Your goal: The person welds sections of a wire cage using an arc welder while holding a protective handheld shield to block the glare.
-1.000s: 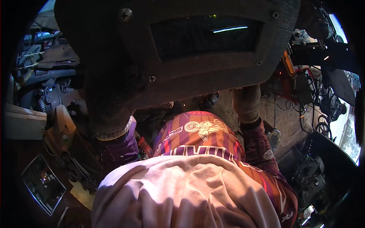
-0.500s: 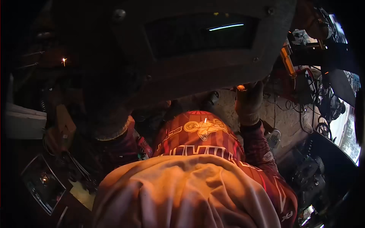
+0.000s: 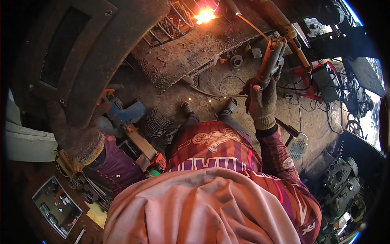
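My left hand [image 3: 77, 136], in a worn knit glove, grips the lower edge of a dark welding shield [image 3: 95, 61] with a rectangular window, at the upper left. In my gloved right hand [image 3: 263, 103] is an electrode holder [image 3: 269, 63], pointing up and away. A thin welding rod [image 3: 252, 25] slants from its jaws up to the left, its tip glowing. Left of the tip, apart from it, a bright orange glow [image 3: 204, 16] burns beside a frame of metal bars [image 3: 174, 24]. The frame lies on a rusty, debris-strewn metal worktable [image 3: 178, 61].
Blue metal equipment [image 3: 128, 112] and a wire coil [image 3: 157, 123] stand below the table's left side. Cables run over the floor to a red-and-dark machine [image 3: 323, 83] at right. An engine-like part [image 3: 341, 185] sits lower right. An orange-brown pipe [image 3: 298, 51] extends past the holder.
The shield has swung from in front of the view to the left, uncovering the worktable and glow. The scene is brighter. My right hand with the holder now shows fully.
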Motion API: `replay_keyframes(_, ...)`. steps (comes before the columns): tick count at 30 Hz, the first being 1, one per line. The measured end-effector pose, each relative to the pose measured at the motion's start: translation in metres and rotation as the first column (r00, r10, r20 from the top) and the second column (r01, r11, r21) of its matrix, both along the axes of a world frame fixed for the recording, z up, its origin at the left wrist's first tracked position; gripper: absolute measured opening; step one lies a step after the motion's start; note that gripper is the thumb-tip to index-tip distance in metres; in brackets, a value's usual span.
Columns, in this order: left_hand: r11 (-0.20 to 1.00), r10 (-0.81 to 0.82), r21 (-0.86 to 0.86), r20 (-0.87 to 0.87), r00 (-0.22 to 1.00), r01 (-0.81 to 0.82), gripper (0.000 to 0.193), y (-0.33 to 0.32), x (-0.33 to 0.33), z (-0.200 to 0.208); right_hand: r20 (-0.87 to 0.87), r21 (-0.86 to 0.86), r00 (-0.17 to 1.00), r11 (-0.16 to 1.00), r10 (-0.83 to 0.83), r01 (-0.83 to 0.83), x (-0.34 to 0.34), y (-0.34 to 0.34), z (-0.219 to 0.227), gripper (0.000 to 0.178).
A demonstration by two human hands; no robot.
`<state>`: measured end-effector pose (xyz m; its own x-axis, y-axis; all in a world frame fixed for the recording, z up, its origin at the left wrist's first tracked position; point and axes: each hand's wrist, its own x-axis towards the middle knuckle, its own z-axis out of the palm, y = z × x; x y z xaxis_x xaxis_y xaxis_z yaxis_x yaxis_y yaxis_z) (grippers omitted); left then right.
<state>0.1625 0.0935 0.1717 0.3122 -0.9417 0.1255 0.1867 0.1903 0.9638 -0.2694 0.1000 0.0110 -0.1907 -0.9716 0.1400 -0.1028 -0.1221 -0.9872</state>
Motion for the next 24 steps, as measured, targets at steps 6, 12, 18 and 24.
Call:
replay_keyframes(6,0.999,-0.001,0.048,-0.04,0.999,0.003,0.055,-0.002,-0.01,0.003,0.04,0.02,0.996,0.997,0.076,-0.077,-0.004,-0.02,0.044,0.062)
replay_keyframes(12,0.994,0.002,0.106,-0.031,1.0,0.001,0.061,-0.002,-0.025,0.011,0.239,0.107,0.964,0.984,0.116,-0.145,-0.009,-0.008,0.035,0.062)
replay_keyframes(18,0.991,0.064,0.123,-0.015,0.998,-0.062,0.068,-0.001,-0.052,0.011,0.003,0.162,0.998,0.985,-0.06,0.059,-0.004,-0.002,0.029,0.055)
replay_keyframes(24,0.983,0.044,0.179,-0.022,0.999,-0.04,0.073,-0.001,-0.045,0.002,-0.153,-0.062,0.986,0.997,-0.063,0.054,-0.007,-0.017,0.031,0.057)
